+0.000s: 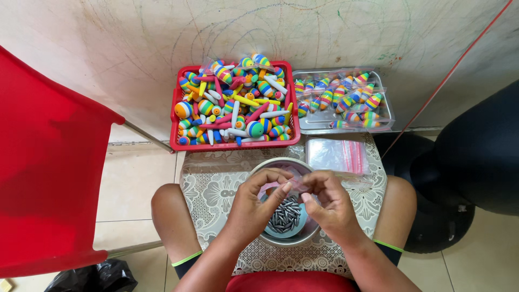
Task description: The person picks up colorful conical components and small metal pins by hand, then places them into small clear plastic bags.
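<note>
Head view: both hands meet over a round metal bowl [281, 240] of dark grey bullet-shaped sinkers [285, 215] on the lap. The left hand [250, 208] and right hand [331, 208] pinch one small clear plastic bag [296, 185] between their fingertips; its long axis runs left to right, and both hands are equally near. Beyond lie one red plastic basket [177, 141] of loose striped foam floats, one steel tray [313, 125] of bagged floats, and one stack of empty zip bags [336, 156].

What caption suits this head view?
Both hands, left and right, pinch a small clear bag over a bowl of grey weights.
</note>
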